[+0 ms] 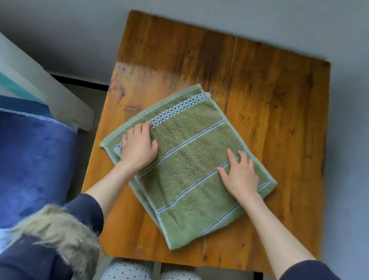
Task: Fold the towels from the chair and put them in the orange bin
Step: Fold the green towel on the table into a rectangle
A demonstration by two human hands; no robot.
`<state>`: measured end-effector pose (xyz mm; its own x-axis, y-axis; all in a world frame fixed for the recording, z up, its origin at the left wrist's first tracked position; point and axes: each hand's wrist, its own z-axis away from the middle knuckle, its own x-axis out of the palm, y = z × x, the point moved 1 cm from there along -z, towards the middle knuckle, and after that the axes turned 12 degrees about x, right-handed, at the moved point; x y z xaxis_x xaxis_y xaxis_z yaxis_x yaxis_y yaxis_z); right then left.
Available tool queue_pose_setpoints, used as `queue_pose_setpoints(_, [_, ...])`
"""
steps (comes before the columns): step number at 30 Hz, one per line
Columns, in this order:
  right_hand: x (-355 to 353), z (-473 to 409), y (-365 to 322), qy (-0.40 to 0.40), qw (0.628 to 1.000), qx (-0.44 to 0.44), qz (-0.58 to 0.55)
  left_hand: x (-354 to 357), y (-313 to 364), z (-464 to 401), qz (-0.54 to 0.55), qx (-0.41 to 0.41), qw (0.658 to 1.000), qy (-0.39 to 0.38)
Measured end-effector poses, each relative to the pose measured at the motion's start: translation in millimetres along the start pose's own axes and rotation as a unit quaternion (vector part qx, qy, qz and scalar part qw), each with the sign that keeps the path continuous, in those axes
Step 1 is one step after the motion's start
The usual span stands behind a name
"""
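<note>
Green towel (190, 162), folded into layers with thin blue stripes and a blue-and-white checked band along its far edge, lies slanted on the wooden desk (269, 102). Both hands rest flat on it, fingers straight and gripping nothing: the left hand (138, 146) presses the left corner by the checked band, the right hand (240, 176) presses the right side near the edge. Dark sleeves (87, 209) with fur trim cover the upper forearms. A blue blanket (25, 161) lies left of the desk.
</note>
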<state>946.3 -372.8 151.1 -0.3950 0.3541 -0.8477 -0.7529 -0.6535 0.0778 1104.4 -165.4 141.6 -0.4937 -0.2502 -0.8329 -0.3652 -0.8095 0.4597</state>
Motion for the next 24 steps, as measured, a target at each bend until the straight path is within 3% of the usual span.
queue_pose_setpoints(4, [16.6, 31.1, 47.5, -0.002, 0.995, 0.081, -0.063, 15.8, 46.2, -24.1, 0.002, 0.071, 0.997, -0.036])
queue_pose_setpoints(7, [29.6, 47.2, 77.2, -0.05, 0.983, 0.144, -0.102, 29.3, 71.9, -27.0, -0.019, 0.145, 0.986, -0.08])
queue_pose_setpoints(10, [30.8, 43.2, 87.9, -0.089, 0.978, 0.146, -0.12, 35.2, 78.2, -25.2, -0.055, 0.179, 0.98, -0.071])
queue_pose_setpoints(16, [-4.2, -9.5, 80.6, 0.026, 0.973, 0.053, -0.225, 20.8, 52.5, -23.0, -0.179, 0.135, 0.973, -0.046])
queue_pose_setpoints(19, [-23.7, -42.2, 71.4, 0.077, 0.973, 0.008, -0.219, 12.6, 32.9, -22.7, -0.189, 0.084, 0.977, -0.052])
queue_pose_setpoints(21, [-31.4, -60.1, 61.7, 0.088, 0.981, -0.027, -0.169, 6.2, 27.3, -21.1, -0.156, 0.045, 0.986, -0.043])
queue_pose_setpoints(24, [-33.2, -78.3, 52.2, 0.086, 0.992, -0.053, -0.073, -3.3, 22.5, -16.1, 0.011, 0.003, 1.0, -0.026])
